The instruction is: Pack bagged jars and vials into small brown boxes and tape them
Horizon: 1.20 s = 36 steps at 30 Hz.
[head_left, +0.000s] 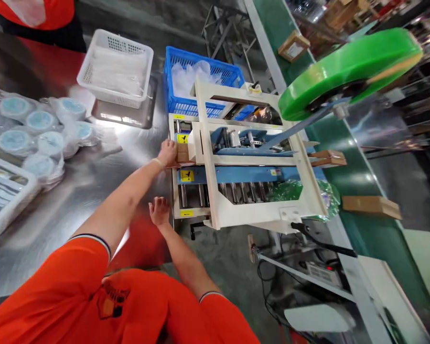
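Observation:
My left hand (167, 153) is at the infeed end of a carton-sealing machine (215, 186), with its fingers closed against the near end of a small brown cardboard box (182, 155). The box lies between the machine's blue side belts, its far part hidden under the white frame. My right hand (160, 211) is above the metal table's edge, fingers apart and slightly bent, holding nothing. A large roll of green tape (347, 71) is mounted on an arm above the machine.
The steel table (129, 177) carries bagged round items with blue tops (41, 119), a white basket (143, 71) of clear bags and another tray (25, 191). Behind the sealer is a blue crate (170, 67). A green conveyor (347, 148) carries boxes (370, 205). Another person (57, 14) stands at upper left.

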Tool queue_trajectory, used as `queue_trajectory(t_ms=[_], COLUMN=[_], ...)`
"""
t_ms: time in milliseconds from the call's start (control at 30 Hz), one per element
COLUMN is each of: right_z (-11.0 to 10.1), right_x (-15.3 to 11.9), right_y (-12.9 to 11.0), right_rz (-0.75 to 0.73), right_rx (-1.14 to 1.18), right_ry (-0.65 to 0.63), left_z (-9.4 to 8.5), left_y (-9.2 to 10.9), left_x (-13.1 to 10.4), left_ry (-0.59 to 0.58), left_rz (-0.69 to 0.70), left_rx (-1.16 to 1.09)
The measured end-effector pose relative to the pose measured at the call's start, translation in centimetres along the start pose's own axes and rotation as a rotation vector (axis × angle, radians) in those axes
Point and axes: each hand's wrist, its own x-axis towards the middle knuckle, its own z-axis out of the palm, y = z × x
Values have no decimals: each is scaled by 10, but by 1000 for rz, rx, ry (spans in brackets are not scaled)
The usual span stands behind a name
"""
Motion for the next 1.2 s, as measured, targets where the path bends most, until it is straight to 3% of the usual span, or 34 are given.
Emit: queue_trajectory(t_ms=[100,167,200,300,333,400,467,533,633,700,800,900,1000,1100,1200], right_z=[-3,-9,-14,-34,-41,-54,-60,-57,-41,-28,-18,-15,-7,3,3], right_x=[5,5,4,1,2,7,10,0,-38,-64,-85,-87,-90,-104,-120], right_y=[5,8,9,8,5,-14,-56,-124,-261,-359,-487,-566,-599,-606,-606], right_rz=[-24,-29,-21,27,28,-33,-171,-405,-846,-1046,-1148,-1085,-964,-845,-703], right_rx=[34,44,56,106,119,130,151,187,221,205,118,-41,-92,-43,121], right_ry=[-7,7,27,105,120,114,71,-28,-248,-339,-371,-370,-365,-324,-331], left_z=[26,32,31,10,-2,-31,-61,-88,-117,-129,-138,-139,-133,-128,-127], left_y=[33,28,16,-37,-55,-88,-114,-139,-178,-205,-238,-264,-284,-295,-292], left_x=[19,-7,-33,-155,-206,-315,-421,-518,-635,-689,-735,-752,-756,-762,-772], left_ry=[134,290,348,402,416,457,546,686,933,1015,996,962,935,933,967], left_rz=[63,67,60,-34,-124,-435,-768,-1031,-1481,-1694,-1762,-1722,-1644,-1575,-1580], left_rx=[-241,-410,-451,-412,-383,-310,-253,-209,-170,-240,-390,-472,-536,-585,-565])
